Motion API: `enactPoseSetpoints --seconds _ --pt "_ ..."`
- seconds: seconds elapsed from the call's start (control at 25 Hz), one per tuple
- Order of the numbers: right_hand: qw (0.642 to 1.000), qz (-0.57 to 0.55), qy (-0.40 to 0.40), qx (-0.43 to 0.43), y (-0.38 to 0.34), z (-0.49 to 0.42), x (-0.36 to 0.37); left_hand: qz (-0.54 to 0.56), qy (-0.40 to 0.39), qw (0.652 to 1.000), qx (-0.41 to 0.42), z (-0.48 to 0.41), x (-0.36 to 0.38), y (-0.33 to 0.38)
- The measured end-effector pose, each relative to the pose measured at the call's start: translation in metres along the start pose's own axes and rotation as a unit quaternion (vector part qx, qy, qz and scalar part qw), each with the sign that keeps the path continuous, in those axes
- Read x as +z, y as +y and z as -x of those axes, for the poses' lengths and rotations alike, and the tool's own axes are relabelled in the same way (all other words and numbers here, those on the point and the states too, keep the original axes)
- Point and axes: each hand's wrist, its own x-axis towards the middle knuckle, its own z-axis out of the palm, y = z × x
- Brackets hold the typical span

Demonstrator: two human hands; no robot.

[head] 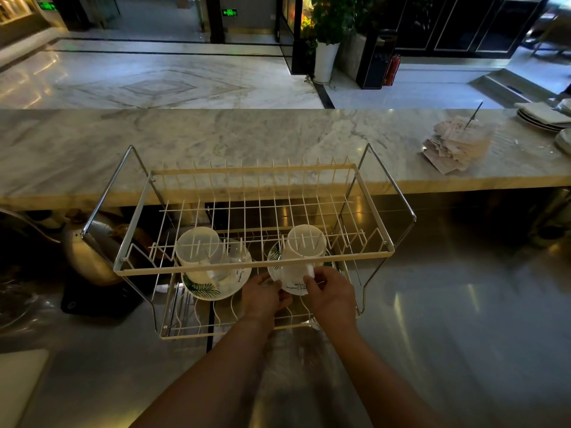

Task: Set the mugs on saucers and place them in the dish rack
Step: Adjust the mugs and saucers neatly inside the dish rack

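Both hands, left hand (265, 293) and right hand (330, 291), gripped the right saucer (278, 273) under its mug (304, 248) on the dish rack's (253, 268) lower shelf, centre frame. Left, another mug (199, 253) sat on its saucer (210, 288). Upper wires crossed above both. Steel counter (448, 319) below, marble ledge (216, 134) behind.

Glossy white mugs (304, 242), seemingly ceramic; coated wire dish rack (256, 268); polished marble counter (247, 137).

Both hands (264, 296) (332, 293) extended forward, fingers (309, 281) pinching.
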Motion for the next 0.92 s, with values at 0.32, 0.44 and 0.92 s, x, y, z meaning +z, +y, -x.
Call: enactPoseSetpoints --seconds 0.32,0.44,0.92 --pt "0.999 -0.039 -0.015 0.023 0.001 0.003 -0.005 -0.006 0.004 1.0 -0.001 0.003 0.0 0.001" --pt "0.998 -0.056 -0.014 0.035 0.001 0.009 -0.008 -0.011 0.006 1.0 0.009 0.011 -0.002 0.002" --pt "0.988 -0.073 -0.134 0.017 -0.027 0.054 0.03 0.038 0.098 0.994 0.036 0.044 -0.128 -0.003"
